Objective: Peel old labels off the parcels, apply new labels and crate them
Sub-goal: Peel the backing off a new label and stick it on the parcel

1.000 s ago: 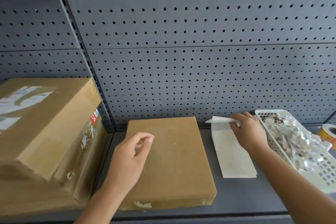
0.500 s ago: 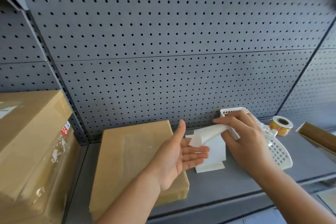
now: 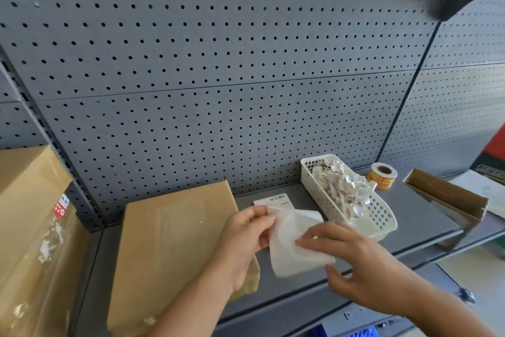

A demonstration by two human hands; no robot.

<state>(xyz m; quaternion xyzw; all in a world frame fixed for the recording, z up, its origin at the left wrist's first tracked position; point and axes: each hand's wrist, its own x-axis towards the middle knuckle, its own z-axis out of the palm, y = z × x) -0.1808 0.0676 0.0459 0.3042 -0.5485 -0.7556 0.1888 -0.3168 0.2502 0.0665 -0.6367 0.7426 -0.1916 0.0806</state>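
Just right of the flat parcel (image 3: 175,241), above the shelf (image 3: 410,216), the left hand (image 3: 243,238) pinches a corner of the white label (image 3: 292,249) and the right hand (image 3: 360,265) holds its other edge; both grips are closed on it. Peeled unevenly, I think it could curl and stick to itself.

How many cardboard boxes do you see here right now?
3: a large box at the far left, a flat parcel lying in the middle of the shelf, and an open box at the far right. Others may be out of frame.
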